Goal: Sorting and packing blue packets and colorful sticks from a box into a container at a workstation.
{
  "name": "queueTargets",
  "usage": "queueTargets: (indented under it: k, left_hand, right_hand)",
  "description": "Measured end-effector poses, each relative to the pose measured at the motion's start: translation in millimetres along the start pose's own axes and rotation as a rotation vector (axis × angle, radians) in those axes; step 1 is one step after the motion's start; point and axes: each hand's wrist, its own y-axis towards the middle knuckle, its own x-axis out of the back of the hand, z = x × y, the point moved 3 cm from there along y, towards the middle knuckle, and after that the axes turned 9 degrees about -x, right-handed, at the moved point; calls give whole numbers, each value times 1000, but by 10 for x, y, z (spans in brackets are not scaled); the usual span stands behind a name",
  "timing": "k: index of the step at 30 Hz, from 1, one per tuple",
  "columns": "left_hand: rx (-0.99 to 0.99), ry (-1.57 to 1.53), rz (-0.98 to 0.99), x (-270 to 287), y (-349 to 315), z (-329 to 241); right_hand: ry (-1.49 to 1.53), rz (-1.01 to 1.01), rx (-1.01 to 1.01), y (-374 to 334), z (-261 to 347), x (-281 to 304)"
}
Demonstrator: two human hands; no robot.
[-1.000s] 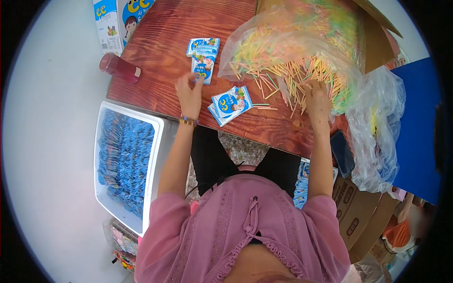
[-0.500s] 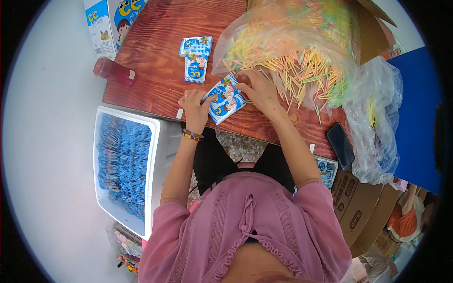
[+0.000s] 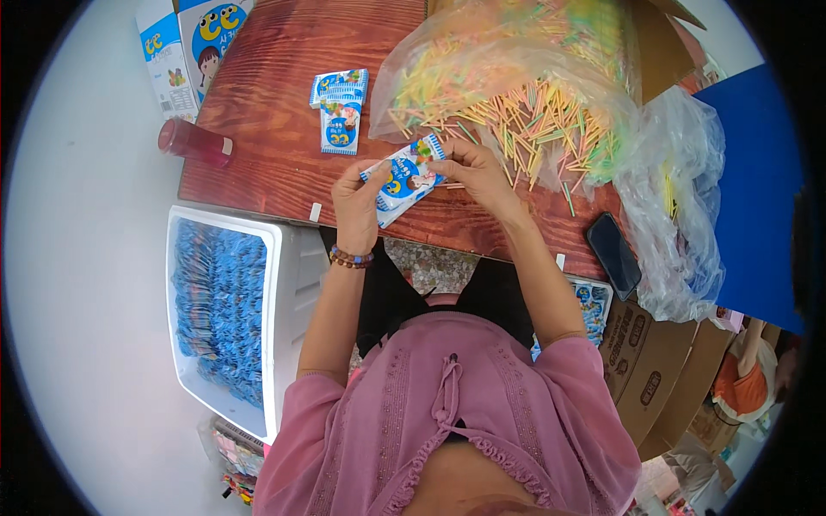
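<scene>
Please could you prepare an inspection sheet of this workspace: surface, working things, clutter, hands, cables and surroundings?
Surface: reddish-brown wooden table.
Job's things: blue-white packet in hand; more packets overlapping beyond; coloured sticks at the mouth of a clear bag.
Clutter: reddish bottle; black phone; crumpled plastic.
Hands: left hand and right hand both hold the packet.
Cables: nothing clearly seen.
Surroundings: white tub, left, with blue packets; cardboard box, lower right.

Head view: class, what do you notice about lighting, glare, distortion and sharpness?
Head view: a black fisheye border rounds the corners; lighting looks fairly soft; bright glints sit on crumpled clear plastic; the packet held by left hand and right hand looks fairly sharp.
</scene>
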Motion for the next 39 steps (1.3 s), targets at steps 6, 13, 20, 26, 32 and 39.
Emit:
queueTargets:
  k: [6, 13, 20, 26, 32, 39]
  left_hand:
    - [104, -88, 20, -223, -95, 24]
    - [237, -256, 37, -370, -157, 3]
    - [175, -136, 39, -319, -204, 100]
    - [58, 22, 3, -351, -234, 109]
    - [65, -10, -34, -344, -241, 180]
    - [261, -202, -64, -330, -234, 202]
  right_hand:
    - [-76, -83, -25, -163, 51, 143]
    - [68, -55, -98, -286, 54, 250]
    - [23, -23, -47, -317, 212, 154]
    - [-48, -86, -13, -331, 192, 166]
    - [-266, -171, -31, -384, 121, 248]
    - [9, -82, 177, -568, 316, 348]
